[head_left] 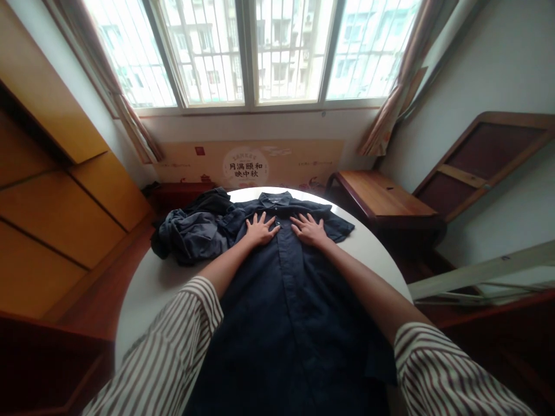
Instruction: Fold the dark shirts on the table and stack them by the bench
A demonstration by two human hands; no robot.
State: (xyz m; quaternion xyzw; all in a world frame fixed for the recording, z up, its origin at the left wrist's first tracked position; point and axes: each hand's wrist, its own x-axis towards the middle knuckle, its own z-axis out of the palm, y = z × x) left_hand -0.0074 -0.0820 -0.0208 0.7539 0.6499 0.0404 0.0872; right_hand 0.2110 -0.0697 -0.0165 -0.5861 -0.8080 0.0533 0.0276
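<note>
Head view: dark shirt (288, 312) lying front-up

The dark shirt is covering part of the white table (141, 303), its long axis running away towards the window (248, 63). The left hand (261, 230) and right hand (310, 230) are resting on its chest, fingers spread, one each side of the button placket (284, 260), neither clearly nearer.

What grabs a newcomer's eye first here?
Probably the dark shirt, spread across the white table with its collar at the far end, and the left hand and right hand resting spread on its upper front. Next, the rumpled heap of dark fabric at the table's far left and the bright barred window beyond.
</note>
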